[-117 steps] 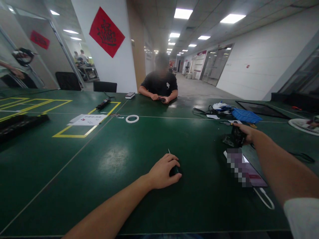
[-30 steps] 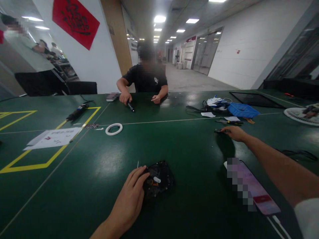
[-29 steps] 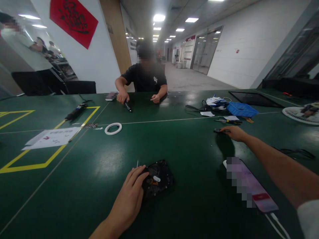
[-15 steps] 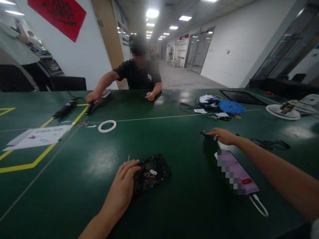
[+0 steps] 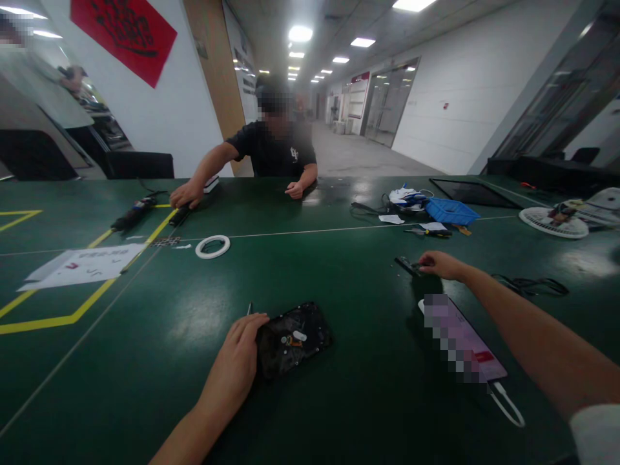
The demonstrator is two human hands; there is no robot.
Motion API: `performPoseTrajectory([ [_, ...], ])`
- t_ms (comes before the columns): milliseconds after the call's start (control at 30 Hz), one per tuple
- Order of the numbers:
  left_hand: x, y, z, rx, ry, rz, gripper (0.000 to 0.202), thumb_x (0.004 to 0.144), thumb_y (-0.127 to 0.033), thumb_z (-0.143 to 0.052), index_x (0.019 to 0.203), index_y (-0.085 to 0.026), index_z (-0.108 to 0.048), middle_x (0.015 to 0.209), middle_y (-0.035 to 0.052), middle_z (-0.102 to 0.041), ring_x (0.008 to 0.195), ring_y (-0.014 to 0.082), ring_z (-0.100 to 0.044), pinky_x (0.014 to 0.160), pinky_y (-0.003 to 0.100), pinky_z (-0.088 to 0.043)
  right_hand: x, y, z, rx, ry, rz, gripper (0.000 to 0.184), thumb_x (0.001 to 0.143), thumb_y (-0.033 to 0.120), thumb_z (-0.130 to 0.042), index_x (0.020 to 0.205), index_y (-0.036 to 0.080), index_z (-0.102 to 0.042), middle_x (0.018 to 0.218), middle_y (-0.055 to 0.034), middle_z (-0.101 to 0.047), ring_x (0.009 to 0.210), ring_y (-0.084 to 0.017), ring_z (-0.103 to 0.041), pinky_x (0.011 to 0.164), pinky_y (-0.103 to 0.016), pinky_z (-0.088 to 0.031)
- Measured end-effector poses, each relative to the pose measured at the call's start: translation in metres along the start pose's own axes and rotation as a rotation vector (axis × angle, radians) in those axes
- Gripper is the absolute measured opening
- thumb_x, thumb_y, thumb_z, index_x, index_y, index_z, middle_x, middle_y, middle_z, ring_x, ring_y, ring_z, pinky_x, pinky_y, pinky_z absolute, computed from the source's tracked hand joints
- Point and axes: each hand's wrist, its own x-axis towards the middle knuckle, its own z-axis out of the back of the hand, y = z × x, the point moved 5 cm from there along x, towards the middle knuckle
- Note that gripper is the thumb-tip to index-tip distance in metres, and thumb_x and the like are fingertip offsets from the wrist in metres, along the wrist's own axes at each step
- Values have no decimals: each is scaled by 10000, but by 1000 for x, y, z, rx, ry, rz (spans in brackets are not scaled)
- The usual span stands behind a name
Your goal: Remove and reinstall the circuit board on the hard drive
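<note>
On the green table in front of me lies a dark, opened phone-like device (image 5: pixel 310 332), its inner parts, a white oval piece and an orange strip showing. My left hand (image 5: pixel 238 352) holds its left edge with bent fingers; the thumb is hidden. A thin metal shaft (image 5: pixel 250 309) sticks up past those fingers, and whether they grip it I cannot tell. Further right, my right hand (image 5: pixel 440 265) is closed in a pinch at the right end of a small dark circuit board (image 5: pixel 407 265) at the table's surface. Just below that hand lies a lit phone (image 5: pixel 467 342).
A white cable (image 5: pixel 508 405) runs from the lit phone. Behind my right hand are a blue basket (image 5: pixel 450 210), a screwdriver (image 5: pixel 429 232) and black cables (image 5: pixel 530 284). A white ring (image 5: pixel 213 254) and paper (image 5: pixel 82 266) lie left. Opposite sits a person (image 5: pixel 278 152), one hand on a black tool.
My right hand has shifted slightly right along the circuit board, and more of the board shows. The left hand stays at the device's edge. The view has tilted a little.
</note>
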Motion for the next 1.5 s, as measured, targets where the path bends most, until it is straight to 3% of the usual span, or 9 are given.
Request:
performPoseTrajectory([
  [133, 1, 7, 3, 15, -1, 33, 354, 1013, -183, -356, 1271, -218, -595, 1262, 83, -659, 1194, 249, -635, 1037, 461, -548, -11, -27, 0, 49, 55, -119, 378, 697, 417, -769, 968, 155, -739, 939, -109, -763, 890, -262, -700, 740, -306, -509],
  [233, -2, 10, 4, 21, 9, -35, 316, 1030, -316, -438, 1302, -241, -580, 1289, 78, -647, 1212, 262, -627, 1037, 451, -547, -25, -29, -7, 127, 123, -140, 394, 698, 398, -774, 999, 148, -720, 959, -106, -762, 890, -245, -704, 723, -284, -506],
  [367, -10, 14, 2, 18, 52, -107, 384, 1028, -426, -474, 1371, -262, -526, 1363, 85, -599, 1273, 281, -579, 1064, 469, -522, -29, -1, -14, 93, 77, -103, 467, 705, 430, -786, 1067, 149, -700, 1030, -105, -750, 936, -245, -697, 730, -274, -503],
  [533, -17, 17, 7, 55, 64, -65, 588, 959, -524, -589, 1470, -278, -434, 1370, 111, -582, 1256, 330, -573, 1045, 527, -509, -17, 40, -19, 19, 28, -95, 442, 726, 418, -781, 1076, 161, -697, 1028, -92, -749, 936, -237, -692, 748, -273, -498],
  [867, -22, -10, 11, 119, 175, -73, 1089, 695, -776, -726, 1558, -251, -319, 1479, 147, -510, 1306, 410, -512, 1057, 556, -466, -10, 105, -25, -13, 79, -19, 427, 685, 385, -837, 1033, 165, -724, 974, -75, -742, 913, -229, -683, 774, -279, -493],
  [1167, -22, -16, 17, 120, 201, -82, 975, 768, -726, -681, 1543, -233, -355, 1464, 136, -509, 1279, 378, -524, 1066, 536, -455, -27, 165, -43, -11, 132, 37, 405, 691, 363, -851, 1017, 157, -726, 949, -73, -737, 907, -219, -667, 777, -275, -488],
  [1367, -21, -12, 22, 96, 235, -95, 959, 762, -693, -702, 1537, -232, -375, 1445, 151, -514, 1287, 366, -516, 1072, 511, -441, -42, 182, -47, 8, 144, 51, 294, 702, 372, -830, 876, 152, -743, 833, -62, -722, 869, -218, -655, 738, -275, -474],
  [1500, -17, -3, 34, 60, 266, -89, 982, 738, -682, -729, 1541, -247, -367, 1454, 147, -504, 1297, 352, -515, 1066, 490, -454, -53, 185, -44, 42, 129, 85, 334, 680, 432, -837, 837, 153, -744, 770, -59, -702, 834, -224, -649, 716, -285, -477],
])
